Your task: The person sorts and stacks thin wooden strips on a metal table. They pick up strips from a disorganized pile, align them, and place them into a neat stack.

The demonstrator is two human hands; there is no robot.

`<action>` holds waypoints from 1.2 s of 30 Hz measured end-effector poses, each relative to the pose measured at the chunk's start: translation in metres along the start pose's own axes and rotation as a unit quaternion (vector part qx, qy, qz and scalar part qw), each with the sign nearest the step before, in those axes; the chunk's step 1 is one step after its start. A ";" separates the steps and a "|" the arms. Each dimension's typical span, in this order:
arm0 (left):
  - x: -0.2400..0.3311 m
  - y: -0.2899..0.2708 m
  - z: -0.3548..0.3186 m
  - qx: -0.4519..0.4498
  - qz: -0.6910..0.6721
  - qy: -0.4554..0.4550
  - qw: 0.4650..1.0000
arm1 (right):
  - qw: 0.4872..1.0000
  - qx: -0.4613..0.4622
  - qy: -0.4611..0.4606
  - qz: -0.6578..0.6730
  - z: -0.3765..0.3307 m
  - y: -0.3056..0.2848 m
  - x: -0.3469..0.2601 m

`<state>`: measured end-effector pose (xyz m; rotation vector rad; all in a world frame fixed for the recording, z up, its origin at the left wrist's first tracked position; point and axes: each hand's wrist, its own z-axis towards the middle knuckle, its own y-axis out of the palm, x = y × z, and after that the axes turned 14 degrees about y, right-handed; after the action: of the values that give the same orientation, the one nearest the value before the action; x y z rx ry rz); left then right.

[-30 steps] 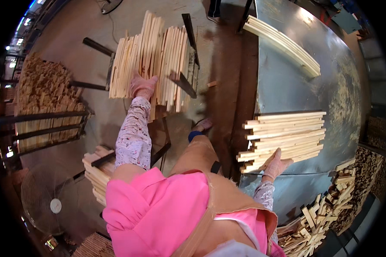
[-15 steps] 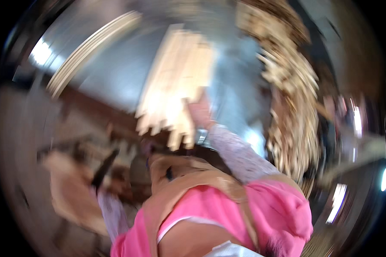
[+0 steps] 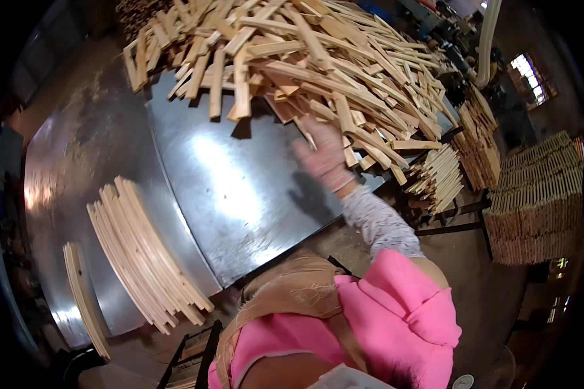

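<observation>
Right hand (image 3: 323,159) has moved to one wood heap (image 3: 370,78) — grip splayed, two bundles (image 3: 139,249) apart.

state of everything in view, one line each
metal table, shiny, partly covered
loose wood pile, heaped and jumbled
wide row of strips, side by side, uneven ends overhanging the table edge
narrow row of strips, lying apart from the wide row
tall wood stack, layered in order
right hand, thumb spread, at the loose wood pile's edge, contact unclear
left hand, not in view
</observation>
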<state>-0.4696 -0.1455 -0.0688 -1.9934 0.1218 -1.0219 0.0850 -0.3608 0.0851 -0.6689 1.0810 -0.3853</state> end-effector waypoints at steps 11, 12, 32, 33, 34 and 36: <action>0.336 0.067 0.163 -0.132 -0.102 0.198 0.966 | 0.948 -0.112 0.184 -0.234 0.238 -0.114 0.211; 0.348 0.087 0.179 -0.127 -0.100 0.235 0.959 | 0.947 -0.124 0.157 -0.253 0.243 -0.098 0.207; 0.269 0.019 0.194 -0.171 -0.516 -0.013 0.839 | 0.935 -0.321 -0.124 -0.082 0.022 0.077 -0.026; 0.262 0.017 0.181 -0.156 -0.522 -0.029 0.838 | 0.916 -0.374 -0.134 -0.054 0.022 0.065 -0.028; 0.255 0.016 0.171 -0.140 -0.529 -0.043 0.836 | 0.907 -0.384 -0.160 -0.062 0.017 0.061 -0.020; 0.245 0.015 0.154 -0.099 -0.521 -0.055 0.846 | 0.900 -0.363 -0.210 -0.117 0.010 0.067 -0.018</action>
<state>-0.1965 -0.1608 0.0263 -2.3024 -1.0768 -1.5710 0.0846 -0.2973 0.0556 -1.4857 0.7062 -0.0130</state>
